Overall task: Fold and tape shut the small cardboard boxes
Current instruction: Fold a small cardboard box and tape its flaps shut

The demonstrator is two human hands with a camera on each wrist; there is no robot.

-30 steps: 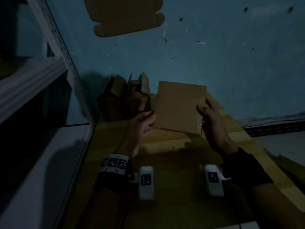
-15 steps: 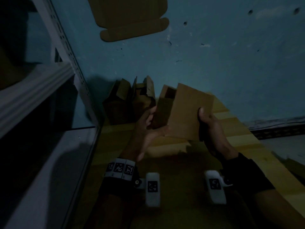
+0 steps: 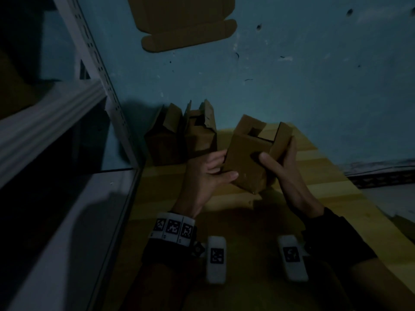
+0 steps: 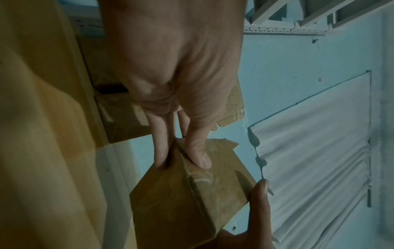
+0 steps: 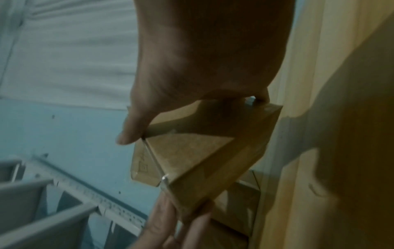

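A small brown cardboard box [image 3: 243,162] is held up over the wooden table [image 3: 314,176], squared up with its far flaps standing open. My left hand [image 3: 208,169] holds its left side, thumb on the near face and fingers behind. From the other side my right hand [image 3: 278,160] grips it, thumb on the near face and fingers wrapped round the right wall. In the left wrist view the box [image 4: 192,193] shows a clear taped seam under my left fingers [image 4: 196,151]. The right wrist view shows the box [image 5: 202,155] pinched beneath my right thumb [image 5: 130,133].
Two more small boxes [image 3: 179,135] with open flaps stand at the table's back left against the blue wall. A flat cardboard blank [image 3: 186,21] hangs on the wall above. A white metal shelf unit [image 3: 56,108] borders the table's left. The table's right edge [image 3: 359,189] drops to the floor.
The flat cardboard piece has been opened into a squared box shape between both hands. The head view has shifted closer and slightly right.
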